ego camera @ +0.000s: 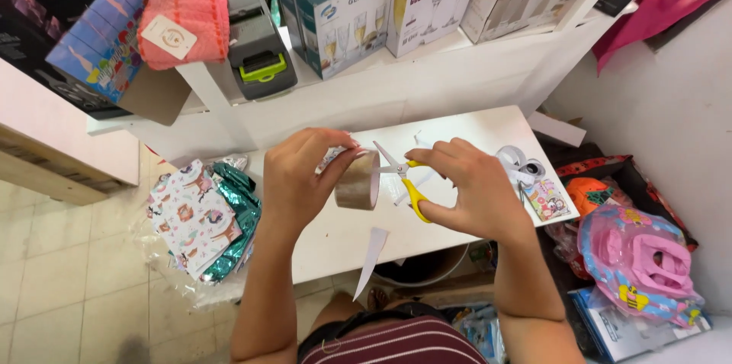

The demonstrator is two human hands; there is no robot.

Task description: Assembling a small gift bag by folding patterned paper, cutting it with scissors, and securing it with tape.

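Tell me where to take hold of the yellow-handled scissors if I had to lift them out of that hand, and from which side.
Take the scissors by the yellow handle loop, probably from the near side, below the right hand. That loop sticks out toward the person, clear of the fingers, while the open blades point up and left toward the tape roll in the left hand, so a grip there would meet the sharp end.

Single head-worn view, steeply downward, close over the white table (457, 124).

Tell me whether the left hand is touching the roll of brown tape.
Touching. The head view shows the left hand gripping the roll of brown tape, with fingers wrapped over its top edge, while the right hand holds yellow-handled scissors beside it.
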